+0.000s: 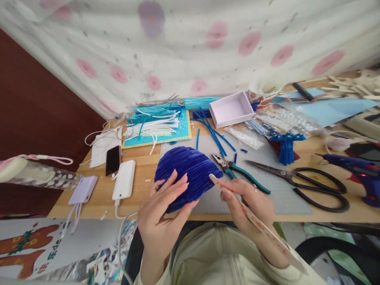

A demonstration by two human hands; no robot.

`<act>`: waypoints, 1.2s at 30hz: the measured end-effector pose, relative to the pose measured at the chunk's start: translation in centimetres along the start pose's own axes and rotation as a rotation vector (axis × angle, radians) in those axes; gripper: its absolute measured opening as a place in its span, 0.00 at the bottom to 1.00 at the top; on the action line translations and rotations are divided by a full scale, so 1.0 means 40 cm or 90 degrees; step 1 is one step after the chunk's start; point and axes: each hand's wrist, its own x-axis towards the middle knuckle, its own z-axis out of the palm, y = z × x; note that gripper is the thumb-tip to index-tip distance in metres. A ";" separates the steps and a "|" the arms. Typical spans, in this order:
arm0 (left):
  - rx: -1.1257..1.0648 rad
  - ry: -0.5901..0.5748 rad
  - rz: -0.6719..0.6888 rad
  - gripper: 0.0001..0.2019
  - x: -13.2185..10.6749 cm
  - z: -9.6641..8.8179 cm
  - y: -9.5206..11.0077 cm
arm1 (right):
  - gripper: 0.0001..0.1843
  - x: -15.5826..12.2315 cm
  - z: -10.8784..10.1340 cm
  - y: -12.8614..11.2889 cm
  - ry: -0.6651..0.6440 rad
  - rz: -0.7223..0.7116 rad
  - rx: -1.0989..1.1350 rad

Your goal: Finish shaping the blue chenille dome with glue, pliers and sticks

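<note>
My left hand (166,208) grips a dark blue ribbed fuzzy dome (190,168) made of pipe cleaners, its fingers curled over the near edge. My right hand (246,202) is closed on a long flat stick with red print (261,225), whose tip touches the dome's right rim. Both hands hover over the front edge of a wooden table (97,198).
Teal-handled pliers (237,170), large black scissors (299,178) and a blue glue gun (356,166) lie to the right on a grey mat (276,194). Loose blue pipe cleaners (212,132), a white box (231,109), a phone (113,158) and a power bank (124,180) sit behind and left.
</note>
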 end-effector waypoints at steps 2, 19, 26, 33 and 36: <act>-0.001 -0.009 0.007 0.21 -0.002 -0.003 -0.007 | 0.15 -0.006 0.012 0.001 0.026 0.022 0.022; -0.001 -0.020 0.031 0.19 0.000 -0.007 -0.015 | 0.14 0.004 0.017 -0.011 0.204 0.233 0.303; 0.008 -0.019 0.030 0.18 0.003 -0.005 -0.011 | 0.17 0.032 -0.003 -0.023 0.031 0.268 0.168; 0.007 -0.028 0.036 0.19 0.010 0.002 -0.012 | 0.20 0.045 0.006 0.000 0.039 0.463 0.465; -0.007 -0.029 0.022 0.19 0.007 0.002 -0.012 | 0.20 0.020 0.014 0.005 0.080 0.472 0.517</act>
